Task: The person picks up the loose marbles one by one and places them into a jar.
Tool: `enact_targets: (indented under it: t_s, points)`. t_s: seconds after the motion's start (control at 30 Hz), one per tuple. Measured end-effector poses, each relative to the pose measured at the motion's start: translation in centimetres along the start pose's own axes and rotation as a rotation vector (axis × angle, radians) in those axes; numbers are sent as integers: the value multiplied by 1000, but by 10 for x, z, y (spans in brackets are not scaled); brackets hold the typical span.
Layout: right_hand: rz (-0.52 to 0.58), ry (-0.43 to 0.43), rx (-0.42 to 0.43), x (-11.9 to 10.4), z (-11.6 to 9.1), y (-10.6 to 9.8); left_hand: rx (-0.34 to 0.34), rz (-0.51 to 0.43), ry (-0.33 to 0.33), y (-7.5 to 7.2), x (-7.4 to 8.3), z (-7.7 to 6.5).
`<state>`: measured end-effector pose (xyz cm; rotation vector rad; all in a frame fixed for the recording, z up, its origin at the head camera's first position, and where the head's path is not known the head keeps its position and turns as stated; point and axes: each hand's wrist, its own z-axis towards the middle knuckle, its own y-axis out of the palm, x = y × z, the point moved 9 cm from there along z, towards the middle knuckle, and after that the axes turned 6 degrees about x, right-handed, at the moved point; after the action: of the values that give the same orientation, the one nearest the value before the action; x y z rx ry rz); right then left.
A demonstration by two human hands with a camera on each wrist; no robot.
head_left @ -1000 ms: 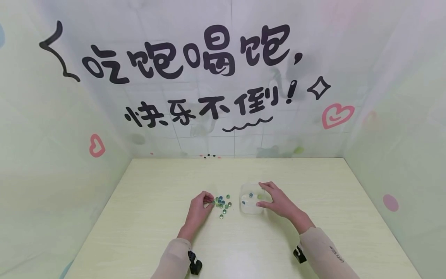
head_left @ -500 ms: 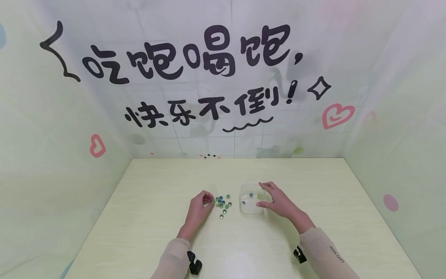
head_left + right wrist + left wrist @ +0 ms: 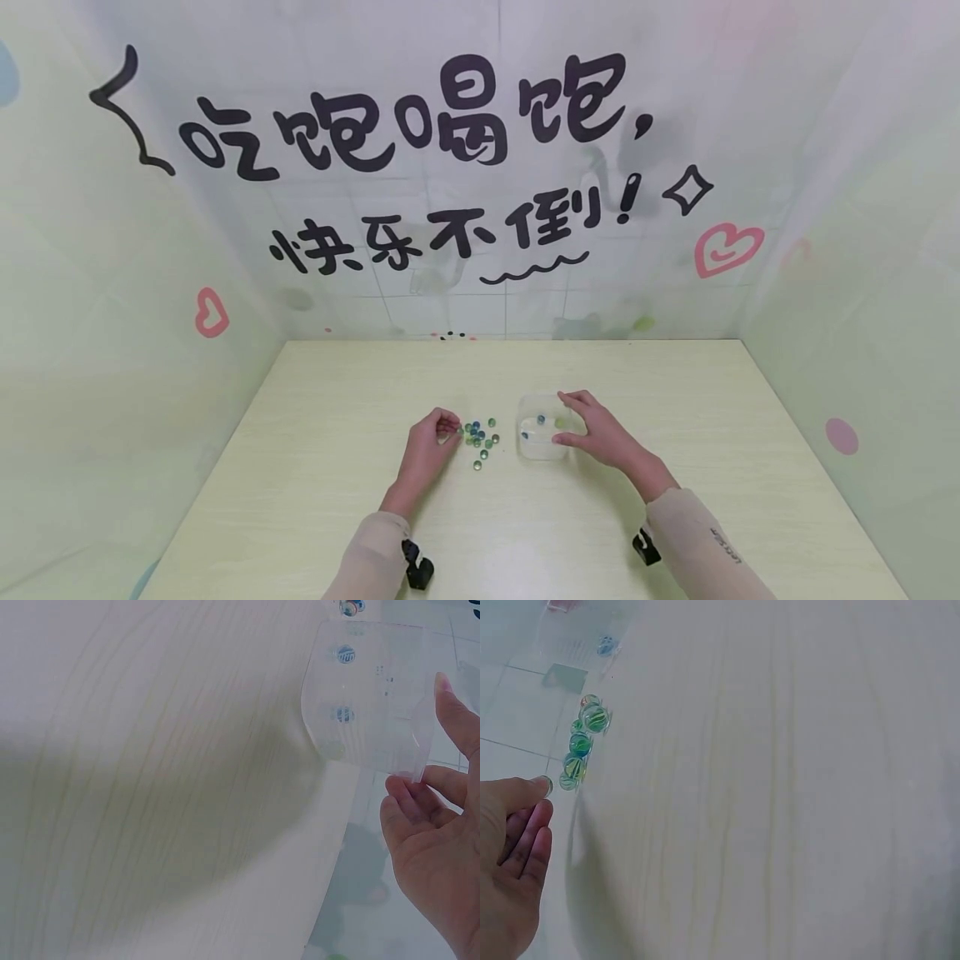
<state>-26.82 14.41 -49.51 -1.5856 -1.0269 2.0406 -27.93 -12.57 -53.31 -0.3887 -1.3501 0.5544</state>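
The marbles (image 3: 477,435) look like glossy glass with coloured swirls inside. The box (image 3: 542,438) is clear, smooth plastic. The worktop (image 3: 675,392) is pale, matt wood grain. The sleeves (image 3: 705,546) are soft beige cloth.

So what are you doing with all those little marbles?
A person sits at a pale table. The left hand pinches one marble from a small pile of green and blue marbles. The right hand steadies a clear plastic box beside the pile, with a few marbles already inside.
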Motion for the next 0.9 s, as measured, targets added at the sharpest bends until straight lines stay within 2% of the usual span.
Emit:
enact_targets:
  t_s: [0.17,0.47,0.9]
  points:
    - [-17,-22,9,-1,1,0,-2,-1,10,-1,3,0]
    - [3,-3,3,1,0,1,3,-8,2,-3,7,-2]
    - [6,6,6,0,0,2,-2,-23,38,-4,14,-3]
